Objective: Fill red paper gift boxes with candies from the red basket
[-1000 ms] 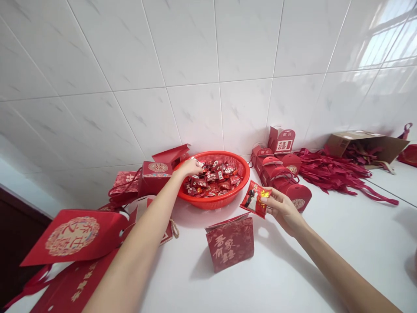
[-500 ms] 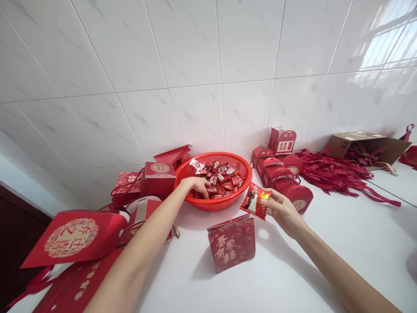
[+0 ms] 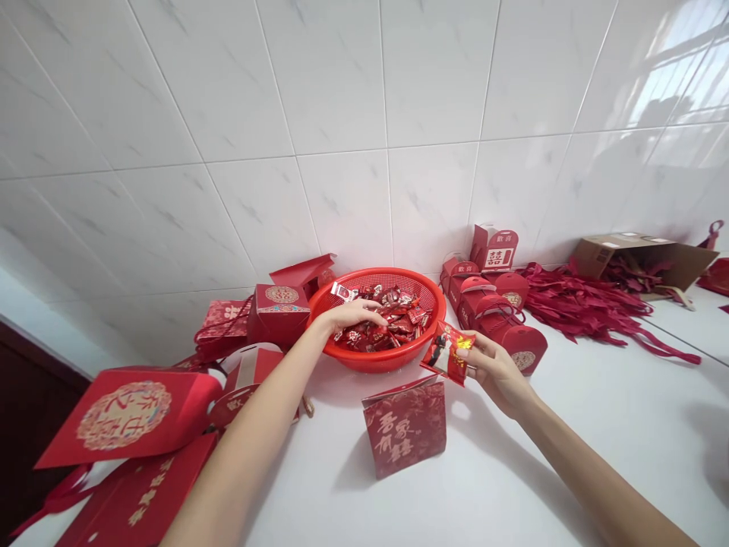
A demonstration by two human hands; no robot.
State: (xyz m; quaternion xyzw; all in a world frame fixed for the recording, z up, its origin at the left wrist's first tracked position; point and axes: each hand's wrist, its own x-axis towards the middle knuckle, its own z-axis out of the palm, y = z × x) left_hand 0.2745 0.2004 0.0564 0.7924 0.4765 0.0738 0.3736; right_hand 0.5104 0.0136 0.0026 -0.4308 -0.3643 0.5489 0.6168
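We list one packet (image 3: pixel 445 354), likely light, soft, best edge-held: right hand (image 3: pixel 497 370) pinching it, left hand (image 3: pixel 351 313) spread over sweets (image 3: pixel 405 325).

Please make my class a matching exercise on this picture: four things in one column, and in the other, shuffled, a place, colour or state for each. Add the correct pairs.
Things
1. left hand
2. right hand
3. dark red ribbons
4. cardboard box

Places, colours, states
A. heaped loosely on the white table
B. brown in colour
C. over the small wrapped packets in the red basket
D. holding up a gold-marked packet

Right pairs
1-C, 2-D, 3-A, 4-B
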